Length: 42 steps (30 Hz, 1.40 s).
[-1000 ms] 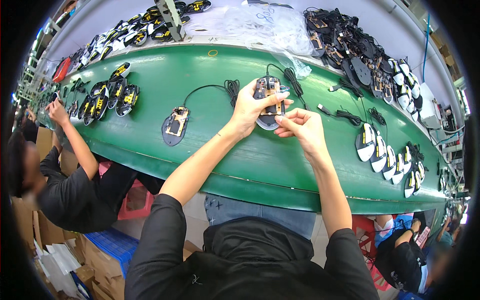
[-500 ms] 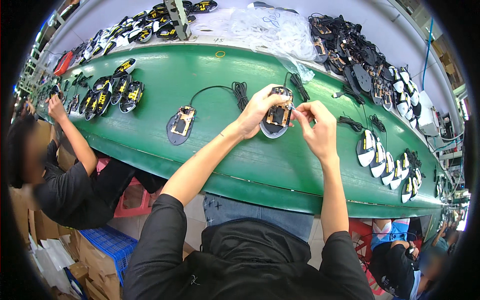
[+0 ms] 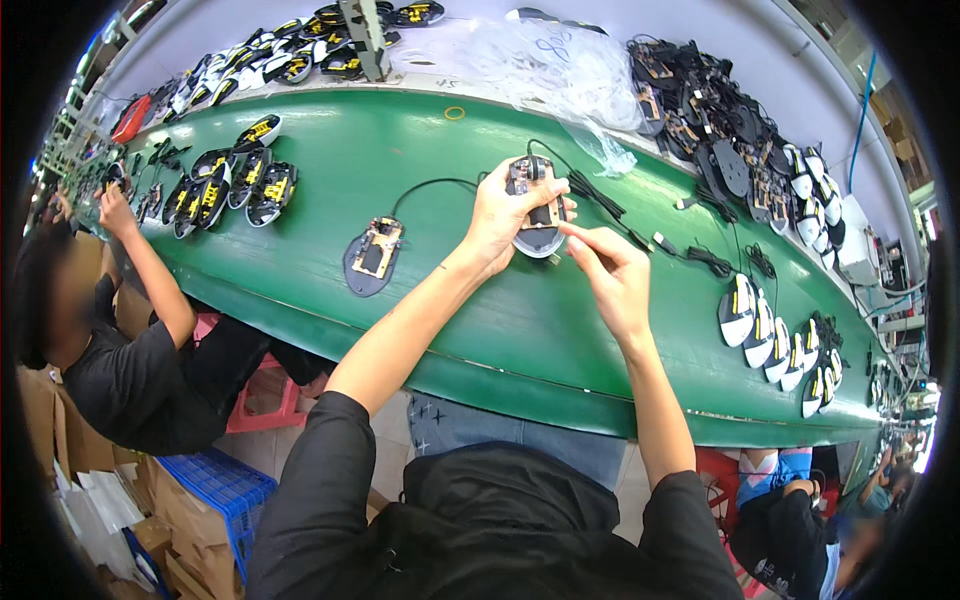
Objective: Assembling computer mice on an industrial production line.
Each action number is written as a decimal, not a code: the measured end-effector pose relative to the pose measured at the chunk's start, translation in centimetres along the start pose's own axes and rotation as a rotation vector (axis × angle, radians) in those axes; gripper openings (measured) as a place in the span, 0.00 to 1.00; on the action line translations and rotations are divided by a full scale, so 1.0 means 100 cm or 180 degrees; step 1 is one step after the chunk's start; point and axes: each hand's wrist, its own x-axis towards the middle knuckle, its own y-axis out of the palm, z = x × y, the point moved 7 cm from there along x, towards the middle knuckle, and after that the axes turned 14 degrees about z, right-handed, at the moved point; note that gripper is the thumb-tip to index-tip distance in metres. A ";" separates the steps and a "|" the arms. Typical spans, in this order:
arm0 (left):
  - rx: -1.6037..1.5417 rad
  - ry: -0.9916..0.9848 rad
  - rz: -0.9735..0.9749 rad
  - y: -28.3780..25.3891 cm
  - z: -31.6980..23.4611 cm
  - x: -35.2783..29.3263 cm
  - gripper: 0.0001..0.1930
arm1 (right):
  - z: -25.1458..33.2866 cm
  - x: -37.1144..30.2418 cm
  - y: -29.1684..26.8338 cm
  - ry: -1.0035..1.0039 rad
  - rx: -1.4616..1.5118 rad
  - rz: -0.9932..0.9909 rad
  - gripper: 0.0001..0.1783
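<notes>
My left hand (image 3: 492, 222) is wrapped round an opened computer mouse (image 3: 541, 240), its thumb lying across the inside. A tan circuit board with a scroll wheel (image 3: 538, 168) shows in the dark base, and a pale shell rims the lower end. Close by the mouse's right side, my right hand (image 3: 618, 278) has thumb and forefinger pinched together; whatever is between them is too small to make out. From the top of the mouse a black cable (image 3: 595, 198) runs off to the right. Left of my hands lies a mouse base with a board (image 3: 375, 258), wired to its own cable.
Several yellow-and-black mouse shells (image 3: 210, 195) lie on the green bench (image 3: 330, 140) at left. White mouse shells with cables (image 3: 762, 335) stand at right. Behind are a clear plastic bag (image 3: 570, 75) and a heap of mouse bases (image 3: 705, 130). Co-workers sit on both sides.
The mouse in my left hand has shifted left and tipped a little. My right hand has dropped from beside its board toward its lower right edge, still pinched.
</notes>
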 end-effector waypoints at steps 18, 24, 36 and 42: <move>0.0027 -0.0138 0.0191 -0.016 0.024 0.013 0.16 | 0.069 0.237 0.252 -0.2104 -0.2164 0.2626 0.20; -0.1412 -0.0652 -0.0334 -0.026 0.028 0.007 0.13 | 0.056 0.189 0.333 -0.3528 -0.3034 0.2822 0.22; -0.2437 -0.0307 0.0481 -0.005 0.017 0.012 0.09 | 0.052 0.083 -0.011 0.0428 0.1154 0.0079 0.18; -0.2442 -0.0957 0.0798 0.035 0.031 0.005 0.13 | 0.003 -0.016 -0.056 0.0306 0.2288 -0.0628 0.19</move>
